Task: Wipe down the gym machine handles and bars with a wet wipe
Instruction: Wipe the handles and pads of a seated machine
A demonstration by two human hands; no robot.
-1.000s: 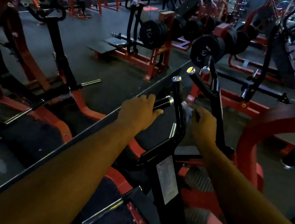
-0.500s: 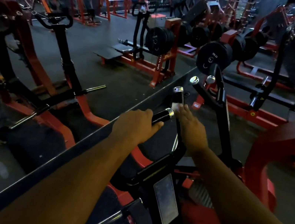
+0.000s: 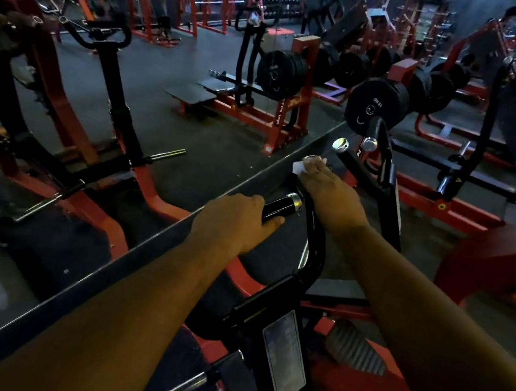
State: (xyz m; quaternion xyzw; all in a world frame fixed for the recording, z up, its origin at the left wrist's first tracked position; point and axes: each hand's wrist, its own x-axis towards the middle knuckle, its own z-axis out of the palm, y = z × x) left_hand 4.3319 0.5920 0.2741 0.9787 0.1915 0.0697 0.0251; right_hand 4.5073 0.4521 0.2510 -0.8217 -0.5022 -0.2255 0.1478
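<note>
A black and red gym machine stands in front of me beside a mirror. My left hand (image 3: 231, 221) grips its short black handle (image 3: 282, 204) with a chrome end cap. My right hand (image 3: 328, 193) holds a white wet wipe (image 3: 300, 167) wrapped over the top of the upright black handle, whose chrome tip is mostly covered. The curved black bar (image 3: 314, 259) runs down from that handle to the machine's frame. Further right, another black handle (image 3: 354, 162) with a chrome cap (image 3: 340, 144) points up, untouched.
A mirror (image 3: 89, 133) on the left reflects the machine and a person's legs. Black weight plates (image 3: 376, 111) hang just beyond the handles. A red curved frame (image 3: 495, 255) sits to the right. More red racks and benches fill the floor behind.
My right hand has slid up from the lower part of the bar to the top of the upright handle with the wipe. My left hand stays on the short handle.
</note>
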